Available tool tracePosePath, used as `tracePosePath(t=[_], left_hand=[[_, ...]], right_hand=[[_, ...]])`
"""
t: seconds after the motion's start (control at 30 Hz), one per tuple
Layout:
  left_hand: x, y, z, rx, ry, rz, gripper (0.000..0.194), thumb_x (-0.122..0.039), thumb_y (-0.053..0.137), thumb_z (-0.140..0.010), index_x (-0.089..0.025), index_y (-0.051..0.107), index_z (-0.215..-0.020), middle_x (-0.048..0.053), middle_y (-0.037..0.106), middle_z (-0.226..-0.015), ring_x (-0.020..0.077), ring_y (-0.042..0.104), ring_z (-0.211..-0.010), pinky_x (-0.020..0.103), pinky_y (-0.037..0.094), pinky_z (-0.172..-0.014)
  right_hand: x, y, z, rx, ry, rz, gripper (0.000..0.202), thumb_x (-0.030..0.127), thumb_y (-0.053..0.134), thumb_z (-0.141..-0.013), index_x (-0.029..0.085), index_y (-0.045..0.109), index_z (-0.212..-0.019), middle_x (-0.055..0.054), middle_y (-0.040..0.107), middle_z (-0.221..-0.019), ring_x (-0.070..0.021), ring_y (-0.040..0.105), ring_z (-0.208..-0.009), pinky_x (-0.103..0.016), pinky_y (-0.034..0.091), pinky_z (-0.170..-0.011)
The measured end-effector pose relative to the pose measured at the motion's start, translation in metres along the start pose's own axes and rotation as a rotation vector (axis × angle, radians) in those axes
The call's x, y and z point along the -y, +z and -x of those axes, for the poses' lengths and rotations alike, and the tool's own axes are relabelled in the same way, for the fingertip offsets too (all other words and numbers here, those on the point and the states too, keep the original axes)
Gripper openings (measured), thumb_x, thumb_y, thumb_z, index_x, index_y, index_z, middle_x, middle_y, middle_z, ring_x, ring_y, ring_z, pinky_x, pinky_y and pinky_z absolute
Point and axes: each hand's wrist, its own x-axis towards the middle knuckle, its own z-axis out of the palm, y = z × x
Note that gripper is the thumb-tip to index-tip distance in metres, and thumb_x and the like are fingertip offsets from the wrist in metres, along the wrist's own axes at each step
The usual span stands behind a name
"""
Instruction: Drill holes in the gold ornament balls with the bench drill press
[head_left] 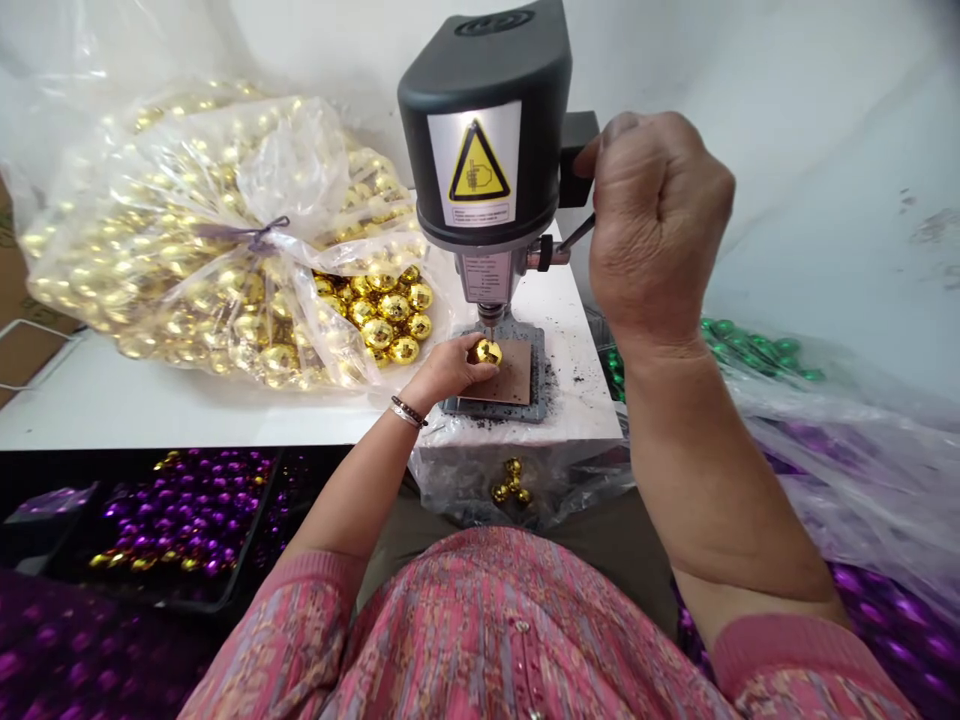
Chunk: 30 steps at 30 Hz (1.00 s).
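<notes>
My left hand [452, 368] pinches a gold faceted ball [489, 353] on the brown board [514, 385], which lies on the grey base of a small drill press [487, 130]. The bit comes down right at the top of the ball; whether it has entered the ball is too small to tell. My right hand [652, 215] is closed around the end of the press's lever [577, 235], raised at the right of the black motor housing. Dark shavings lie around the base.
A large clear bag [172, 250] of gold balls, open toward the press, covers much of the white table [187, 418]. Below left is a black crate with purple balls [187, 505]. Several gold balls [513, 490] lie in plastic under the table edge. Green balls [757, 350] are at right.
</notes>
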Motion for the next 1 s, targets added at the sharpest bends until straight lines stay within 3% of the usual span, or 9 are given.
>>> tracePosePath(t=[0.27,0.4,0.57,0.67,0.77,0.87,1.0], left_hand=[[-0.001,0.008,-0.010,0.007,-0.001,-0.002,0.049,-0.037,0.079,-0.065,-0.015,0.074,-0.108,0.002,0.069,-0.081,0.0189,0.060,-0.076,0.028,0.046,-0.069],[0.002,0.016,-0.012,0.022,-0.028,0.169,0.062,-0.036,0.080,-0.063,-0.014,0.069,-0.120,0.002,0.071,-0.091,0.0190,0.063,-0.082,0.028,0.048,-0.074],[0.004,0.019,-0.009,0.048,-0.007,0.272,0.050,-0.034,0.078,-0.064,-0.014,0.070,-0.108,0.000,0.070,-0.085,0.0173,0.061,-0.079,0.025,0.046,-0.068],[0.003,0.020,-0.007,0.035,0.005,0.288,0.045,-0.034,0.077,-0.064,-0.013,0.070,-0.104,0.000,0.069,-0.084,0.0163,0.060,-0.077,0.025,0.044,-0.067],[0.004,0.021,-0.008,0.019,0.025,0.286,0.040,-0.034,0.076,-0.065,-0.014,0.069,-0.099,-0.001,0.069,-0.083,0.0159,0.059,-0.077,0.024,0.043,-0.067],[0.005,0.022,-0.009,0.025,0.027,0.282,0.037,-0.034,0.075,-0.065,-0.014,0.069,-0.096,-0.001,0.069,-0.082,0.0152,0.058,-0.075,0.024,0.042,-0.065],[0.005,0.022,-0.009,0.031,0.016,0.283,0.038,-0.033,0.075,-0.065,-0.014,0.069,-0.097,-0.002,0.068,-0.080,0.0143,0.057,-0.073,0.024,0.042,-0.064]], right_hand=[[0.003,0.000,0.000,0.002,0.020,0.038,0.029,0.029,0.043,-0.094,0.023,0.044,-0.066,0.002,0.044,-0.063,-0.0098,0.039,-0.064,-0.026,0.038,-0.070],[0.000,0.000,0.002,-0.023,-0.009,0.013,0.026,0.028,0.044,-0.093,0.021,0.053,-0.069,0.001,0.048,-0.064,-0.0094,0.041,-0.063,-0.027,0.038,-0.069],[0.001,-0.006,0.015,-0.025,-0.072,0.025,0.033,0.030,0.042,-0.094,0.015,0.071,-0.087,0.001,0.052,-0.067,-0.0064,0.043,-0.063,-0.024,0.042,-0.071],[0.002,-0.009,0.028,-0.044,-0.082,0.016,0.038,0.033,0.042,-0.095,0.014,0.075,-0.095,0.002,0.053,-0.065,-0.0044,0.042,-0.058,-0.024,0.044,-0.069],[-0.001,-0.010,0.041,-0.071,-0.072,0.033,0.035,0.027,0.046,-0.090,0.013,0.076,-0.096,0.000,0.060,-0.066,-0.0051,0.045,-0.056,-0.024,0.045,-0.065],[-0.009,-0.010,0.053,-0.065,-0.100,0.079,0.036,0.024,0.046,-0.085,0.017,0.075,-0.104,0.000,0.065,-0.073,-0.0069,0.047,-0.057,-0.028,0.048,-0.068],[-0.023,-0.011,0.068,-0.037,-0.165,0.166,0.040,0.024,0.043,-0.086,0.026,0.069,-0.116,0.002,0.058,-0.069,-0.0103,0.049,-0.060,-0.032,0.050,-0.073]])
